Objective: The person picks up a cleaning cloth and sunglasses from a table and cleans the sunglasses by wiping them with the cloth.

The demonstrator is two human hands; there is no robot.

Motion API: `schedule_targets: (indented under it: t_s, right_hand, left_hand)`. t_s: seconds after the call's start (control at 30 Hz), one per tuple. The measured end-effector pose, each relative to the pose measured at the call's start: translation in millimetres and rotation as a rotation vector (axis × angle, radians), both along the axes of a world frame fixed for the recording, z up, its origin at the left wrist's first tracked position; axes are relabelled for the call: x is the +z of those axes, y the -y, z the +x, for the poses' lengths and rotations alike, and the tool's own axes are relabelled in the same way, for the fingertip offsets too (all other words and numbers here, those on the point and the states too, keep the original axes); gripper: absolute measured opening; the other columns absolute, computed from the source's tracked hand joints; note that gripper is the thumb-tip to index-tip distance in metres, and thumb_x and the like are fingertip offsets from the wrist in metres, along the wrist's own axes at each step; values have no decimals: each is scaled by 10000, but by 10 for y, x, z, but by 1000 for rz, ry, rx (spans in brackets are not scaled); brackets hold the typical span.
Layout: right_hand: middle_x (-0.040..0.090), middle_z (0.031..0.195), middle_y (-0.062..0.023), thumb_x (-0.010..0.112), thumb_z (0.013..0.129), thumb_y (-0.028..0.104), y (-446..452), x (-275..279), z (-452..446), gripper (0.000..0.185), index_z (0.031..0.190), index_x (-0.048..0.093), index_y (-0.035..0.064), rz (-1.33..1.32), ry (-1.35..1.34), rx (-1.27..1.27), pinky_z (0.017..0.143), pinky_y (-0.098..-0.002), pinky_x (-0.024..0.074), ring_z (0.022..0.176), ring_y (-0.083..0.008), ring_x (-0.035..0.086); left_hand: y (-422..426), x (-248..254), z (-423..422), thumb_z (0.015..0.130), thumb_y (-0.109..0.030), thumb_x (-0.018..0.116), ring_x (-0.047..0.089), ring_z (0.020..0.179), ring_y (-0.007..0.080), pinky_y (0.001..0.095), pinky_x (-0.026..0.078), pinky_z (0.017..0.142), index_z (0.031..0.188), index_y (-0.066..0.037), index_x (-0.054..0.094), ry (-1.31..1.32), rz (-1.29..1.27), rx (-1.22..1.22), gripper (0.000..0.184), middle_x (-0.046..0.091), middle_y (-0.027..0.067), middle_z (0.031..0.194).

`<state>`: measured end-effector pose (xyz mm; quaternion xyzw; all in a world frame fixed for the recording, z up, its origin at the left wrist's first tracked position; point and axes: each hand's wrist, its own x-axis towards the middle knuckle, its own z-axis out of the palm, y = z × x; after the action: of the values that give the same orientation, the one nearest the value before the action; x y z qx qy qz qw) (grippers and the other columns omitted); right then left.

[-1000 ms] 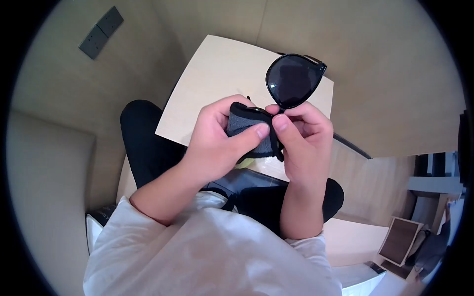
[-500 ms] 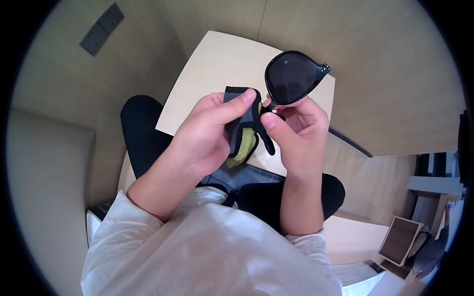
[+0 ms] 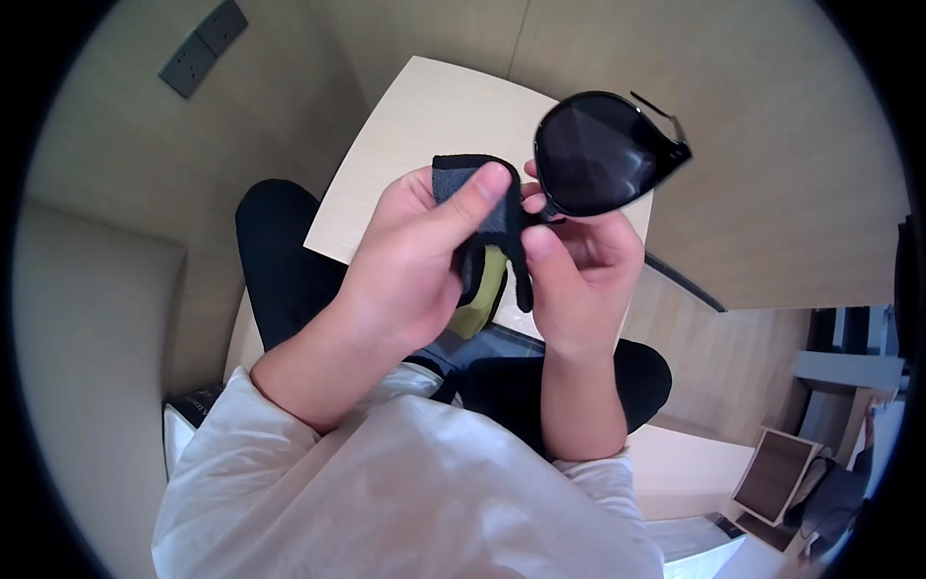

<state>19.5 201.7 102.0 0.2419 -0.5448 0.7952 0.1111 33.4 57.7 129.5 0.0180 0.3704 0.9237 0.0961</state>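
Observation:
My left hand (image 3: 400,261) is closed on a grey cloth pouch (image 3: 465,179) with black trim, its thumb pressed flat across the front. Yellow-green lining (image 3: 485,301) shows at the pouch's lower side, and a black strip hangs beside it. A pair of black sunglasses (image 3: 600,154) with dark lenses rises above my right hand (image 3: 584,289). The right fingers are closed around the lower part of the frame, close against the pouch's right edge. One lens faces me and a temple arm sticks out at the upper right. The right fingertips are partly hidden behind the glasses.
Under my hands is a light wooden table (image 3: 434,106), set against wood-panelled walls. Sockets (image 3: 203,48) are on the wall at upper left, and a beige padded seat (image 3: 96,328) lies to the left. At far lower right, a person (image 3: 830,507) is near a wooden-framed chair (image 3: 776,473).
The sunglasses have moved right and slightly up and turned, so a temple arm now shows. The pouch has shifted a little and its front faces me more. Both hands keep their holds.

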Motion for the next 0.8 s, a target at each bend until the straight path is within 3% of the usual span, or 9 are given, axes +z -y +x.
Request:
schedule_targets:
  t_s: [0.07, 0.13, 0.23, 0.33, 0.4, 0.43, 0.53, 0.7, 0.8]
  right_hand:
    - [592, 1186, -121, 696, 830, -93, -4, 21, 20, 199, 1023, 652, -68, -148, 69, 76, 926, -293, 468, 1038, -179, 606]
    - [604, 1218, -138, 683, 897, -14, -81, -21, 39, 106, 982, 645, -64, -149, 127, 97, 946, -307, 460, 1071, -186, 603]
    - [605, 1209, -138, 643, 931, 22, -66, 5, -20, 104, 986, 630, -65, -74, 99, 43, 964, -306, 449, 1080, -187, 597]
    - [592, 1279, -164, 605, 956, 49, -126, -16, -52, 154, 1043, 630, -76, -84, 141, 195, 1008, -324, 435, 1137, -216, 589]
    - [540, 1395, -204, 578, 968, 56, -140, -66, -100, 219, 1116, 630, -97, -104, 283, 360, 1053, -354, 421, 1225, -254, 567]
    - [375, 1501, -334, 491, 1006, 185, -143, -112, -171, 383, 1259, 603, -80, -65, 218, 464, 1148, -510, 334, 1402, -433, 392]
    - [338, 1522, -335, 486, 1014, 254, 23, -199, -199, 420, 1261, 608, -63, -301, 236, 576, 1161, -516, 309, 1421, -442, 356]
    - [254, 1591, -248, 453, 1048, 393, 173, -286, -178, 363, 1205, 661, 140, -379, 212, 582, 1178, -530, 291, 1458, -420, 278]
    - [255, 1593, -238, 488, 1036, 404, 204, -296, -167, 334, 1183, 669, 165, -407, 160, 574, 1181, -531, 286, 1462, -405, 277]
  left_hand:
    - [-9, 42, 17, 985, -235, 644, 670, 901, 145, 312, 534, 827, 1013, -38, 654, -54, -34, -18, 199, 701, 58, 988]
    - [10, 25, 24, 937, -158, 708, 668, 908, 127, 291, 535, 825, 1060, -18, 661, -70, -31, -85, 193, 704, 55, 1017]
    - [-99, -9, 51, 937, -87, 696, 675, 850, 101, 249, 560, 772, 1050, 30, 690, -68, -22, 31, 163, 720, 69, 970]
    - [-33, -37, 22, 926, -47, 692, 673, 850, 101, 255, 562, 795, 1064, 36, 684, -107, -175, 20, 161, 717, 73, 968]
    - [3, -54, 9, 924, -36, 685, 673, 857, 105, 260, 561, 793, 1070, 35, 684, -90, -279, 2, 162, 717, 75, 968]
    - [-2, -68, 8, 924, -36, 685, 673, 857, 105, 260, 561, 793, 1070, 35, 684, -90, -279, 3, 162, 717, 75, 968]
    - [8, -100, 10, 924, -41, 681, 683, 857, 122, 266, 560, 788, 1068, 29, 689, -49, -274, 23, 160, 720, 83, 971]
    - [7, -31, 5, 938, -84, 675, 687, 836, 133, 267, 552, 775, 1041, 40, 688, 44, -112, 58, 162, 719, 87, 943]
    - [44, -58, 1, 950, -124, 675, 670, 814, 115, 263, 537, 748, 1005, 34, 677, 79, -69, 76, 167, 713, 76, 919]
